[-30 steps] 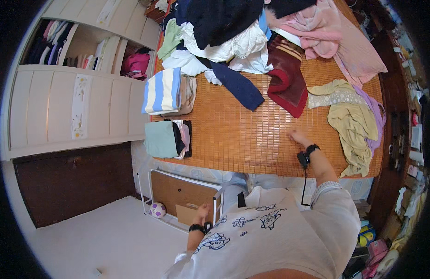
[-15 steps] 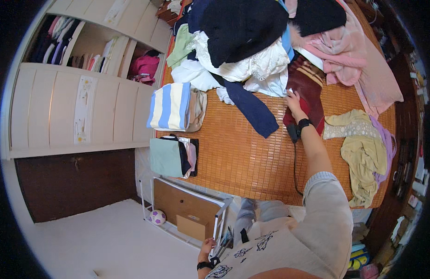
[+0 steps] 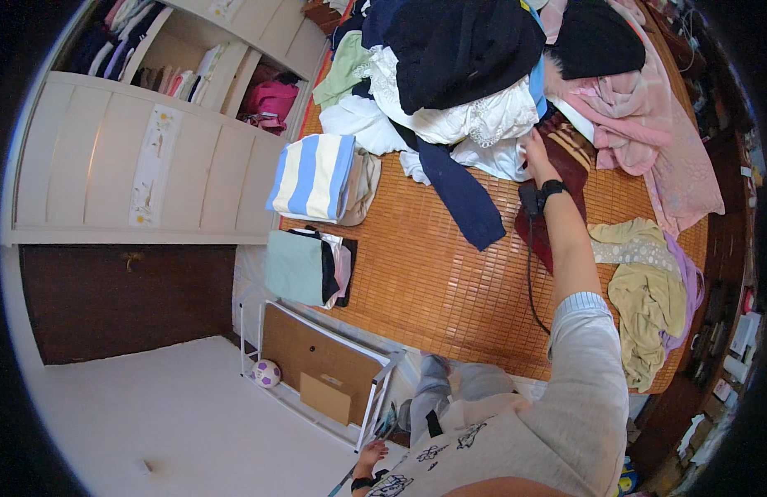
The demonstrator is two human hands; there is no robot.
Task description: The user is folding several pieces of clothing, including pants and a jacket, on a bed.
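Here, white garment [image 3: 501,159] against right hand [image 3: 537,156].

Along the left, a cream panelled wardrobe [image 3: 72,157] with open compartments [image 3: 172,62] near the top and a white decorative strip [image 3: 154,166] of small floral motifs down its front. Below it, a dark brown wooden door [image 3: 85,315] with a small metal handle [image 3: 131,261]. Farther down, a broad white expanse [image 3: 143,414] — wall or floor, hard to tell. Beside that, a white-framed brown panel [image 3: 280,352], with a white-and-purple ball [image 3: 266,373] and a cardboard box [image 3: 326,398] against it. In the middle, an orange-brown bamboo mat [image 3: 408,290], glossy with soft reflected light. To the right — dark wooden furniture [image 3: 686,352] and cluttered small household items [image 3: 738,335].
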